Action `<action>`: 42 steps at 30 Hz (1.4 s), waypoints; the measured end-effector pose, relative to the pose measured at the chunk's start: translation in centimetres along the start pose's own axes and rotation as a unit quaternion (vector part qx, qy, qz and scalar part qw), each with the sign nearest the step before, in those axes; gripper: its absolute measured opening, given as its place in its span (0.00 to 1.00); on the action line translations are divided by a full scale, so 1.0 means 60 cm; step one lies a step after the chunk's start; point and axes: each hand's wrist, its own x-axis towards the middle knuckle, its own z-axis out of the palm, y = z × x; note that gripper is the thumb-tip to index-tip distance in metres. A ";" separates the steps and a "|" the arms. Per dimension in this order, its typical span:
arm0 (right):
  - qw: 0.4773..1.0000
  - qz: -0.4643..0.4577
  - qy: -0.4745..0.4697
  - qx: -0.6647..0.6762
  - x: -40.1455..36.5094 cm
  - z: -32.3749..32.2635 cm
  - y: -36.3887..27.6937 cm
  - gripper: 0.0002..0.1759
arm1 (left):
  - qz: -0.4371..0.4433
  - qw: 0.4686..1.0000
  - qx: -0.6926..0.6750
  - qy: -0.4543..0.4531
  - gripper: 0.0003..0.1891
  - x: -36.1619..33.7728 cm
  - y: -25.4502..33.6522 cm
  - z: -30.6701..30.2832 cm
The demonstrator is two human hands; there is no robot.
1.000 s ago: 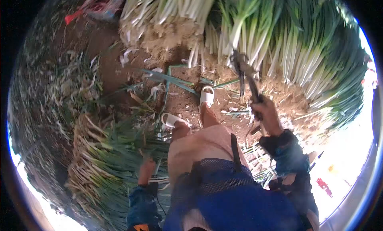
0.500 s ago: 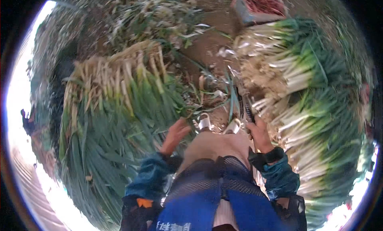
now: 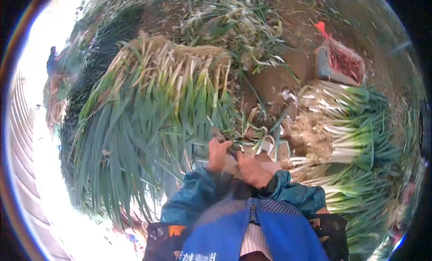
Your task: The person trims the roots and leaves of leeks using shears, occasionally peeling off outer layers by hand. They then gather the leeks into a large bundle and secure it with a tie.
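Observation:
In front of my body, both hands have come together at a dark, narrow tool (image 3: 233,150) with a ridged handle and a thin, pale tip pointing up and left. My right hand (image 3: 255,170) is closed around its handle end. My left hand (image 3: 218,155) is closed at the tool's middle, close to the right hand. What kind of tool it is, I cannot tell. Just beyond my left hand lies a large pile of untrimmed leeks (image 3: 180,87), roots facing away and green leaves toward me. Cleaned leeks with white stems (image 3: 344,130) lie in bundles to the right.
A box of thin red strips (image 3: 345,65) with a red tie stands at the back right. Loose leaves and peelings (image 3: 238,29) litter the ground ahead. One of my light shoes (image 3: 266,145) shows below the hands. A person (image 3: 53,60) is far off at the left.
My right hand has swung left with the tool, and my left hand has moved right to meet it. The view has turned leftward, showing more of the untrimmed leeks.

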 end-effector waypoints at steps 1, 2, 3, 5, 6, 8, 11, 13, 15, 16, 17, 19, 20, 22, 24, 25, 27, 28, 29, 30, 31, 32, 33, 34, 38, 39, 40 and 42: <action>0.997 0.061 -0.055 -0.012 0.010 -0.018 -0.016 0.24 | -0.020 1.000 0.011 0.013 0.15 -0.005 0.014 -0.001; 0.999 0.014 -0.019 -0.029 0.010 -0.031 -0.020 0.25 | -0.040 0.999 0.021 0.027 0.15 -0.008 0.027 -0.004; 0.998 -0.037 0.016 -0.045 0.008 -0.044 -0.019 0.27 | -0.059 0.997 0.031 0.043 0.16 -0.010 0.039 -0.007; 0.991 -0.084 0.090 -0.055 0.035 -0.056 -0.021 0.32 | 0.002 0.998 0.028 0.055 0.17 -0.002 0.045 -0.015; 0.987 -0.076 0.130 -0.048 0.052 -0.055 -0.026 0.35 | 0.016 0.997 0.038 0.062 0.18 0.006 0.041 -0.020; 0.983 -0.123 0.136 0.007 0.107 -0.050 -0.049 0.44 | 0.049 0.994 0.063 0.077 0.20 0.022 0.037 -0.049; 0.985 -0.100 0.016 0.136 0.170 -0.045 -0.097 0.45 | 0.100 0.985 0.112 0.085 0.23 0.024 0.065 -0.078; 0.969 -0.101 0.033 0.225 0.194 0.013 -0.089 0.45 | 0.084 0.985 0.119 0.097 0.24 0.052 0.030 -0.118; 0.957 -0.156 0.053 0.240 0.228 0.041 -0.110 0.45 | 0.067 0.984 0.135 0.095 0.24 0.073 0.022 -0.164; 0.975 -0.084 0.018 0.204 0.242 0.045 -0.127 0.46 | 0.055 0.981 0.160 0.094 0.24 0.080 0.031 -0.188; 0.977 -0.060 0.011 0.204 0.263 0.055 -0.138 0.46 | 0.036 0.975 0.198 0.097 0.24 0.086 0.041 -0.209; 0.978 -0.014 -0.004 0.209 0.317 0.088 -0.143 0.46 | -0.004 0.956 0.276 0.103 0.24 0.089 0.092 -0.256; 0.962 -0.057 -0.009 0.267 0.347 0.110 -0.133 0.45 | -0.003 0.959 0.281 0.049 0.26 0.112 0.076 -0.290; 0.989 -0.027 -0.049 0.139 0.387 0.088 -0.172 0.44 | -0.020 0.977 0.209 0.040 0.25 0.119 0.114 -0.352; 0.996 0.007 -0.046 0.080 0.428 0.083 -0.201 0.33 | -0.021 0.992 0.101 0.073 0.23 0.119 0.131 -0.398; 0.996 0.011 -0.053 0.074 0.441 0.076 -0.224 0.35 | -0.012 0.993 0.025 0.113 0.22 0.117 0.131 -0.416; 0.996 0.018 -0.067 0.061 0.463 0.058 -0.264 0.37 | 0.022 0.984 -0.044 0.169 0.21 0.127 0.131 -0.433; 0.995 0.023 -0.081 0.055 0.478 0.054 -0.272 0.36 | 0.046 0.981 -0.037 0.186 0.21 0.132 0.131 -0.436; 0.996 0.022 -0.069 0.042 0.501 0.050 -0.272 0.36 | 0.072 0.976 -0.029 0.204 0.20 0.139 0.132 -0.439; 0.998 0.022 -0.059 0.029 0.526 0.046 -0.267 0.35 | 0.067 0.976 -0.049 0.203 0.21 0.152 0.132 -0.440; 0.998 0.022 -0.050 0.015 0.551 0.042 -0.259 0.34 | 0.090 0.973 -0.042 0.210 0.21 0.168 0.124 -0.440; 0.999 0.019 -0.029 0.016 0.580 0.036 -0.252 0.32 | 0.111 0.969 -0.034 0.218 0.21 0.186 0.110 -0.441; 1.000 0.015 -0.007 0.016 0.608 0.026 -0.250 0.30 | 0.135 0.965 -0.026 0.225 0.20 0.199 0.116 -0.439; 1.000 0.009 0.016 0.016 0.625 0.020 -0.245 0.29 | 0.125 0.964 -0.015 0.235 0.19 0.212 0.123 -0.437; 0.997 -0.012 -0.056 0.050 0.610 0.015 -0.234 0.29 | 0.089 0.953 0.029 0.286 0.18 0.269 0.146 -0.436; 0.997 -0.018 -0.065 0.049 0.617 0.016 -0.226 0.29 | 0.086 0.949 0.040 0.302 0.19 0.290 0.146 -0.441; 0.996 -0.023 -0.073 0.052 0.623 0.019 -0.221 0.29 | 0.096 0.944 0.084 0.305 0.19 0.308 0.143 -0.446; 0.994 -0.094 -0.039 0.049 0.646 0.004 -0.213 0.29 | 0.114 0.928 0.173 0.308 0.19 0.343 0.141 -0.454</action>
